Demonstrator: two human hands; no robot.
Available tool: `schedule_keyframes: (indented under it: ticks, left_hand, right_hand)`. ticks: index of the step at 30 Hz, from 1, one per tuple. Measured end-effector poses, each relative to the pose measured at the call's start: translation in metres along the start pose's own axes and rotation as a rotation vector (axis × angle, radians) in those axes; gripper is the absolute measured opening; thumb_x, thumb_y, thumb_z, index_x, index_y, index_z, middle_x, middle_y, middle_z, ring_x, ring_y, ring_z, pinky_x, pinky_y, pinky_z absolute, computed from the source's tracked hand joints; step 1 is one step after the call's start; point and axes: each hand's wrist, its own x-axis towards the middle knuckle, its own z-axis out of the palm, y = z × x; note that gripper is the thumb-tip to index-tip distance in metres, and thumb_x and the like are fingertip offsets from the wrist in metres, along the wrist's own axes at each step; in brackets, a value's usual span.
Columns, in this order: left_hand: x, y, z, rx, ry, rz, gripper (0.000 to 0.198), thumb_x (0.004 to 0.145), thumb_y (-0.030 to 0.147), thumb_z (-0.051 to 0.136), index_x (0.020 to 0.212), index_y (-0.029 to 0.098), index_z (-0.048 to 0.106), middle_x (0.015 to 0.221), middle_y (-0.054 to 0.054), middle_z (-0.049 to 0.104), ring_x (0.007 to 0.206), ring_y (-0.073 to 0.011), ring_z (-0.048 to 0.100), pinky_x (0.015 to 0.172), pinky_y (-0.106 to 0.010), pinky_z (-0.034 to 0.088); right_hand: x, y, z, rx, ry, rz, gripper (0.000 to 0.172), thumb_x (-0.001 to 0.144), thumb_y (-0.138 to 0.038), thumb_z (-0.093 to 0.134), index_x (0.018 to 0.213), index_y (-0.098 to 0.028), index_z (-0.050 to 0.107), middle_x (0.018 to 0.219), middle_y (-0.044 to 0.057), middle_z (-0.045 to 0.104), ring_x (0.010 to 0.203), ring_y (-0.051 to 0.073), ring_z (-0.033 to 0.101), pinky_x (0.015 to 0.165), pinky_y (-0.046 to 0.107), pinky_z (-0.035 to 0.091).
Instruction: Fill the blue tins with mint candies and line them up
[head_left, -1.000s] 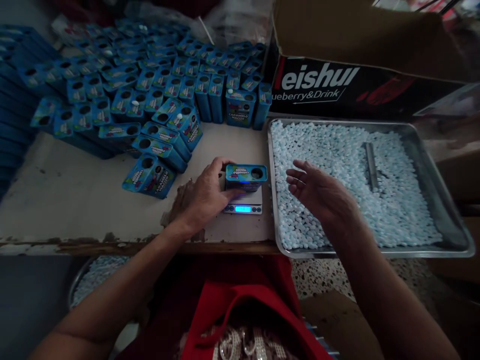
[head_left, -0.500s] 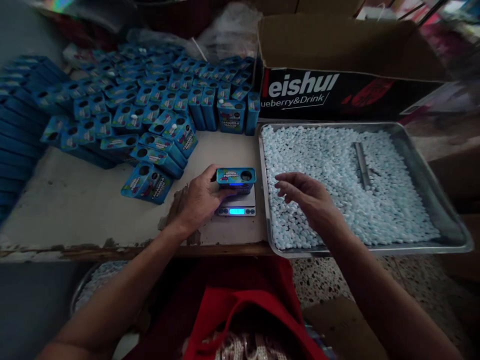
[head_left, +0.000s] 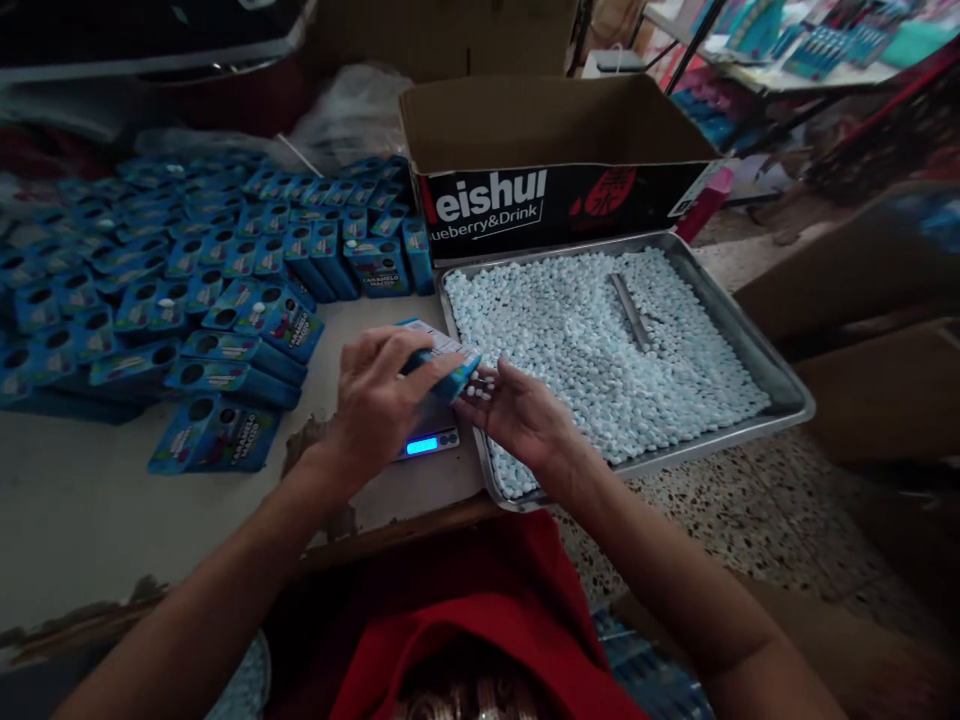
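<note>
Within left grip (head_left: pixel 375 398) — tilted box (head_left: pixel 452 382)

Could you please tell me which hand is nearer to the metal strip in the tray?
The right hand, which is over the left side of the tray, left of the metal strip. The left hand is farther, left of the tray, holding a tilted blue container.

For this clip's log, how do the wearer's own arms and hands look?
Both the left hand and right hand are bare, without gloves. No sleeve shows on either forearm, and no watch or bracelet shows at the wrists. Rings can't be made out. A red garment covers the front of the body.
</note>
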Motion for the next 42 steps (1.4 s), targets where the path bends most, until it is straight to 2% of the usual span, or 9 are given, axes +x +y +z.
schedule_keyframes:
  ticks: [4,7,10,12,16,20,25,29,42]
  left_hand:
    - [-0.017,-0.004,0.002,-0.188,0.064,-0.318,0.026,0.096,0.028,0.069,0.12,0.032,0.078,0.121,-0.006,0.072,0.118,-0.0286,0.064,0.11,-0.046,0.05]
    - [-0.034,-0.006,0.003,-0.474,0.077,-0.603,0.038,0.087,0.038,0.08,0.123,0.026,0.071,0.12,-0.006,0.074,0.114,-0.0266,0.07,0.105,-0.042,0.056]
    - [-0.051,-0.006,0.006,-0.659,0.104,-0.817,0.053,0.077,0.044,0.089,0.122,0.025,0.067,0.116,-0.005,0.077,0.112,-0.0278,0.073,0.104,-0.044,0.059]
    - [-0.06,-0.006,0.005,-0.634,0.088,-0.885,0.053,0.076,0.045,0.091,0.12,0.027,0.068,0.114,-0.004,0.079,0.11,-0.028,0.074,0.103,-0.044,0.059]
    - [-0.066,-0.007,0.0,-0.604,0.038,-0.896,0.062,0.074,0.045,0.092,0.129,0.03,0.068,0.121,-0.004,0.078,0.113,-0.0277,0.075,0.106,-0.043,0.059]
    - [-0.077,-0.019,-0.012,-0.668,0.11,-0.869,0.078,0.072,0.045,0.093,0.141,0.026,0.062,0.128,-0.01,0.073,0.12,-0.0286,0.073,0.111,-0.049,0.058]
    - [-0.104,-0.024,-0.042,-0.571,0.217,-0.905,0.067,0.077,0.036,0.09,0.138,0.028,0.064,0.124,-0.008,0.072,0.122,-0.0296,0.07,0.117,-0.053,0.055]
    - [-0.116,-0.021,-0.059,-0.494,0.234,-0.842,0.063,0.084,0.034,0.085,0.143,0.032,0.062,0.136,-0.005,0.068,0.134,-0.0323,0.064,0.126,-0.053,0.048]
    - [-0.134,-0.037,-0.066,-0.338,0.136,-0.711,0.051,0.09,0.031,0.081,0.138,0.035,0.066,0.137,-0.004,0.066,0.128,-0.0304,0.066,0.12,-0.052,0.055]
  right_hand:
    - [0.002,-0.003,-0.004,-0.042,-0.039,-0.007,0.021,0.109,-0.032,0.053,0.106,-0.016,0.066,0.095,0.012,0.076,0.095,0.022,0.077,0.089,0.036,0.067]
    - [0.002,-0.007,-0.009,-0.084,-0.058,-0.033,0.01,0.101,-0.02,0.063,0.109,-0.015,0.067,0.098,0.012,0.077,0.099,0.022,0.078,0.09,0.033,0.068]
    - [-0.001,-0.009,-0.014,-0.173,-0.064,-0.096,0.024,0.089,-0.002,0.066,0.111,-0.013,0.069,0.104,0.013,0.079,0.098,0.018,0.079,0.093,0.026,0.066]
    - [-0.003,-0.011,-0.016,-0.247,-0.054,-0.134,0.026,0.088,0.001,0.067,0.11,-0.011,0.071,0.104,0.013,0.08,0.095,0.016,0.079,0.092,0.023,0.065]
    - [-0.005,-0.016,-0.012,-0.385,-0.081,-0.15,0.015,0.09,-0.01,0.078,0.104,-0.012,0.075,0.092,0.008,0.079,0.072,0.009,0.071,0.069,0.014,0.062]
    - [-0.007,-0.023,0.01,-0.544,-0.218,-0.227,0.018,0.089,-0.027,0.087,0.097,-0.016,0.075,0.083,0.002,0.074,0.057,0.004,0.053,0.047,0.012,0.043]
    - [-0.005,-0.019,0.043,-0.901,-0.299,-0.356,0.026,0.093,-0.043,0.082,0.091,-0.019,0.072,0.075,0.0,0.07,0.056,0.006,0.05,0.05,0.018,0.039]
    - [0.004,-0.012,0.059,-1.026,-0.348,-0.413,0.032,0.092,-0.049,0.082,0.091,-0.019,0.071,0.07,-0.002,0.067,0.055,0.007,0.047,0.049,0.02,0.035]
    - [0.005,-0.012,0.066,-1.325,-0.286,-0.469,0.04,0.092,-0.058,0.079,0.085,-0.02,0.068,0.067,-0.002,0.057,0.057,0.01,0.043,0.051,0.024,0.031]
